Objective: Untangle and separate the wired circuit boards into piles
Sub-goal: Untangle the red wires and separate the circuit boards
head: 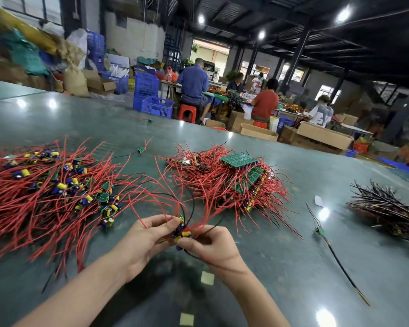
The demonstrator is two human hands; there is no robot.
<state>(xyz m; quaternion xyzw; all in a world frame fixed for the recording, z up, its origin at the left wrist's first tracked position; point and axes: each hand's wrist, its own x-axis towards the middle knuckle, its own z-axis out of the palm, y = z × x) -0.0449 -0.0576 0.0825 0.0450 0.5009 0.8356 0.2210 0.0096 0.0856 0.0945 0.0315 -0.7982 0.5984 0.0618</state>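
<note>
On the surface (281, 267), a tangled heap of wired boards (45, 192) lies left of the fingers (168, 224), a stacked pile of boards (234, 182) just beyond them to the right, and a bundle of wires (387, 208) far right. A single wired board (319, 230) lies between that pile and the bundle.

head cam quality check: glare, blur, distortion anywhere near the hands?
Head view: ceiling-lamp glare spots dot the table, none on the held boards; left hand and right hand reasonably sharp, some blur on the left pile; wide-angle bending curves the table edge and far pillars.
</note>
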